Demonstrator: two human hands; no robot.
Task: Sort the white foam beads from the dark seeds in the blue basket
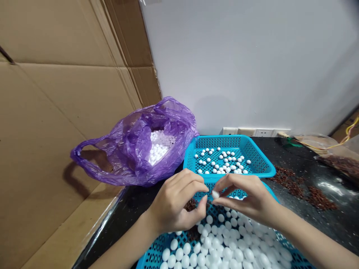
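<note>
Two hands in view from my feed, both mid-frame low. The right hand [249, 200] pinches one white ball [215, 194] between thumb and forefinger. The left hand [174, 205] is curled shut around a clump of dark brown bits [190, 204], its fingertips just beside the ball.

Two blue baskets: the near basket [151, 257] at the bottom edge sits under both hands, packed with white balls too dense to count. The far basket [260, 157], centre frame, holds a few dozen, scattered.

One purple bag [134, 149], left of centre, lies open with more balls inside.

The black counter [331, 224] carries loose brown piles [288, 183] at right. There's cardboard [56, 112] across the left, a white wall [252, 56] behind, and wall sockets [252, 132] along its base.
</note>
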